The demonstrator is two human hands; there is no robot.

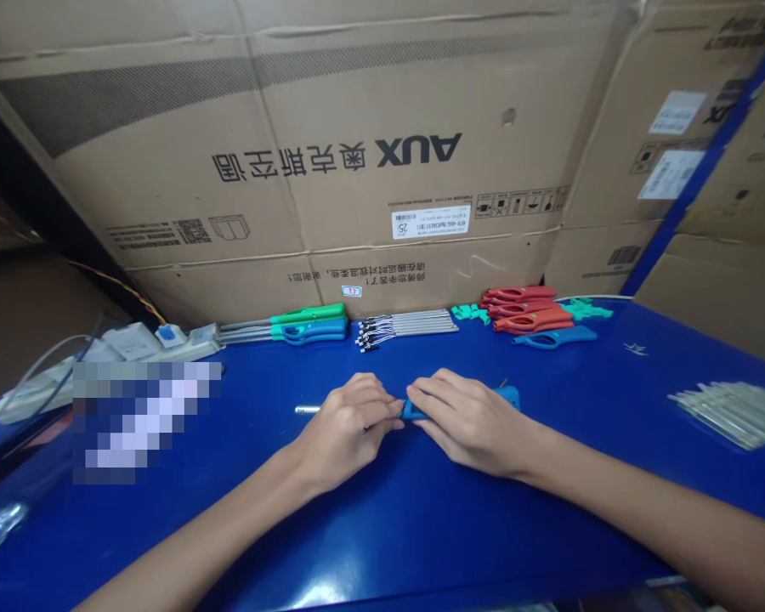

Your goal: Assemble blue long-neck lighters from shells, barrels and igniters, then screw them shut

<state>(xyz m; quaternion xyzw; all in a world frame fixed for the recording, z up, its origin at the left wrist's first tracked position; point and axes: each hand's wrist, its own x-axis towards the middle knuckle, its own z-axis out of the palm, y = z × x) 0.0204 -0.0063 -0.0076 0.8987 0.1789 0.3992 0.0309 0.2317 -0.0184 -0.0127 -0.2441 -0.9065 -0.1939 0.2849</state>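
Above the blue table, my left hand (357, 421) is closed around a slim metal tube (306, 410), whose silver end sticks out to the left. My right hand (475, 421) grips a blue lighter handle (510, 395), with its rear end showing past the knuckles. Both sets of fingertips meet at the handle's front, where tube and handle lie in one line. The fingers hide the joint, so I cannot tell how deep the tube sits. Behind the hands lie several metal tubes with wires (421, 323). Further right are red lighter handles (523, 295) and a blue handle (561, 337).
Lighters with metal tubes, one green (319, 313), lie at the back left beside a power strip (197, 340) with plugs. Small green parts (470, 314) flank the red handles. Translucent sticks (733, 412) lie far right. A cardboard wall (357, 93) closes off the back.
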